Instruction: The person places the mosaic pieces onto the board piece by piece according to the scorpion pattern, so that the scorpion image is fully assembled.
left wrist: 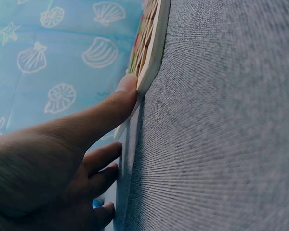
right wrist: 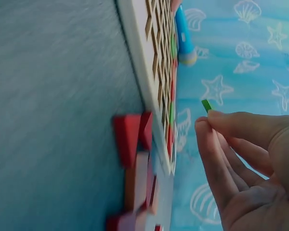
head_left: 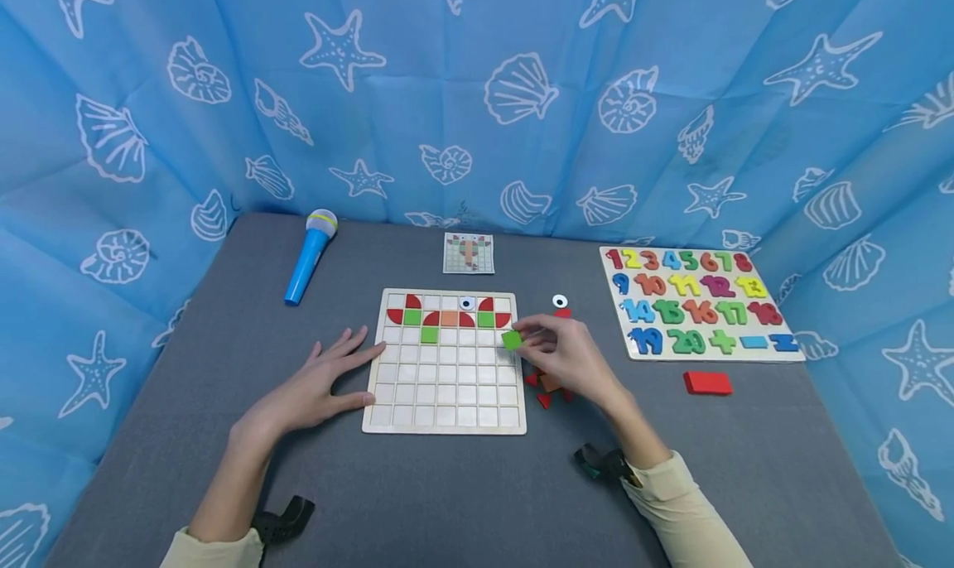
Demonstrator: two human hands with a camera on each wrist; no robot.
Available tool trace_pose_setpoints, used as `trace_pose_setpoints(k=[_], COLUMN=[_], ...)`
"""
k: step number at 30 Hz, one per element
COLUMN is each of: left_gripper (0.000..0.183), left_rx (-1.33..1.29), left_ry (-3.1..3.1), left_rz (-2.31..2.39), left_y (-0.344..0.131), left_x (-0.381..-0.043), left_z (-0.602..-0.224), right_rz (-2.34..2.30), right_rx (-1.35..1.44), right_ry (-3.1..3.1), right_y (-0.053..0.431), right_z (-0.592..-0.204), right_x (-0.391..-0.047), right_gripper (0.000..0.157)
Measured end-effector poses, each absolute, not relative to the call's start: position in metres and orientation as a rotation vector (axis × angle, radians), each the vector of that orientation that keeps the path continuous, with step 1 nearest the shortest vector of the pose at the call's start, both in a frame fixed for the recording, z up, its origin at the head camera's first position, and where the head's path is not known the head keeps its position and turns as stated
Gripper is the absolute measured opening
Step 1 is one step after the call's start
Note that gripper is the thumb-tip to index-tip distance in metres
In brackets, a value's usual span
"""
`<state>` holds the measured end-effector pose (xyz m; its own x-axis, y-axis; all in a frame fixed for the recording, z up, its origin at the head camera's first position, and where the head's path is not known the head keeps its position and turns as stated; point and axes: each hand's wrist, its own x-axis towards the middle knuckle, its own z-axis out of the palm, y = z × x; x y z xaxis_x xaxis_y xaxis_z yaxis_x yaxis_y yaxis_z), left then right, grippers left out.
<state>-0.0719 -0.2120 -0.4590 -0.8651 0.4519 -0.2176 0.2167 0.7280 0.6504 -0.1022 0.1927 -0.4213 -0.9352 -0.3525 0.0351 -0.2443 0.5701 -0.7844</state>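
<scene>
Left hand (head_left: pixel 316 387), fingers spread, touches the left edge of the board (head_left: pixel 449 392), apparently steadying it, while the right hand (head_left: pixel 568 354) pinches a green tile (head_left: pixel 511 339) above its right edge, perhaps for control.

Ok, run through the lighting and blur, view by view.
Head: fairly even light, the board's grid readable; left wrist: left hand dark against a pale, washed-out curtain; right wrist: red pieces look soft, slightly blurred.
</scene>
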Motion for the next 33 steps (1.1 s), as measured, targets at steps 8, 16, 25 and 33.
trace_pose_setpoints(k=[8, 16, 25, 33], left_gripper=[0.081, 0.081, 0.081, 0.081], left_rx=[0.528, 0.535, 0.533, 0.533], left_ry=[2.587, 2.592, 2.592, 2.588], left_rz=[0.901, 0.894, 0.899, 0.910], left_y=[-0.209, -0.209, -0.209, -0.209], left_x=[-0.071, -0.071, -0.070, -0.068], left_z=[-0.452, -0.452, -0.452, -0.453], right_rz=[-1.183, -1.016, -0.878, -0.901], right_rx=[-0.561, -0.633, -0.646, -0.624], right_ry=[2.653, 2.688, 2.700, 2.678], right_y=[0.162, 0.137, 0.125, 0.129], right_z=[-0.423, -0.426, -0.424, -0.424], right_x=[-0.123, -0.138, -0.142, -0.138], right_gripper=[0.025, 0.026, 0.023, 0.025])
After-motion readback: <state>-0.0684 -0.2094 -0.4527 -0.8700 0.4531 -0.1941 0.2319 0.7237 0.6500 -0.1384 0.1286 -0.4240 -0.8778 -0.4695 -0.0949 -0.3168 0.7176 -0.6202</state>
